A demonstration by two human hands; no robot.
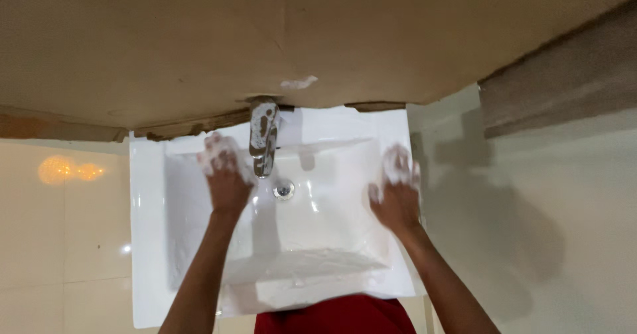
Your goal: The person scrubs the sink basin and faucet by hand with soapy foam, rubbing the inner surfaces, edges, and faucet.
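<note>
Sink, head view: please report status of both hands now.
Left hand soapy, open, on basin by tap. Right hand soapy, open, on sink right rim. Nothing in the way.

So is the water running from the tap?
Off, it seems: no stream falls from the tap to the drain. Soapy hands spread on the sink.

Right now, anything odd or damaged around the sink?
Yes. Brown cardboard sheeting covers the wall behind the white rectangular ceramic basin, its lower edge ragged and torn. The chrome tap is smeared with foam, like both hands.
</note>
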